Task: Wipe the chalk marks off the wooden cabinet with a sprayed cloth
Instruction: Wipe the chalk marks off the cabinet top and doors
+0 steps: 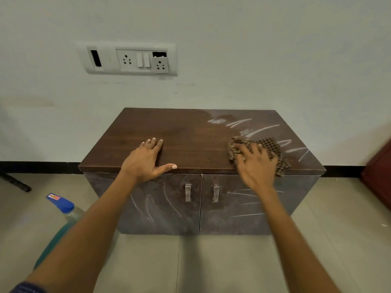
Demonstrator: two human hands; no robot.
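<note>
A low dark wooden cabinet stands against the wall. White chalk marks streak the right part of its top; the left part shows bare wood. More chalk lines cross both doors. My right hand presses flat on a brown checked cloth near the front right of the top, fingers spread. My left hand rests flat on the top's front left, its thumb along the front edge.
A spray bottle with a blue cap and blue-green liquid lies on the tiled floor at the left, partly behind my left forearm. A switch and socket panel is on the wall. Dark red furniture stands at the right edge.
</note>
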